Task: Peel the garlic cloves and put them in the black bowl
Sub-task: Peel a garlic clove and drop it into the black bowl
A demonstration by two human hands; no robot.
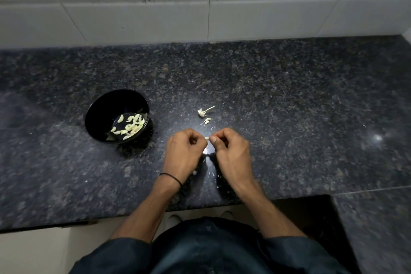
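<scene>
Two hands are working close together over the middle of the dark granite countertop [289, 100] in the head view. The left hand [186, 151] and the right hand [231, 153] are both curling their fingers in tight, and together they are pinching one small pale garlic clove [206, 138]. Only a sliver of it is showing in the gap between the thumbs, so whether its skin is on or off is too small to tell. A thin black band [171, 177] is sitting on the left wrist.

Off to the left, well apart from the hands, the black bowl [104, 109] is standing upright, and a heap of peeled cloves [131, 125] is lying in its bottom. Just beyond the hands, a dried garlic stem [203, 112] is lying on the stone with a small pale piece [206, 120] beside it. Tiny white peel scraps [213, 173] are scattered between the wrists. A grey tiled wall [266, 6] is running along the back.
</scene>
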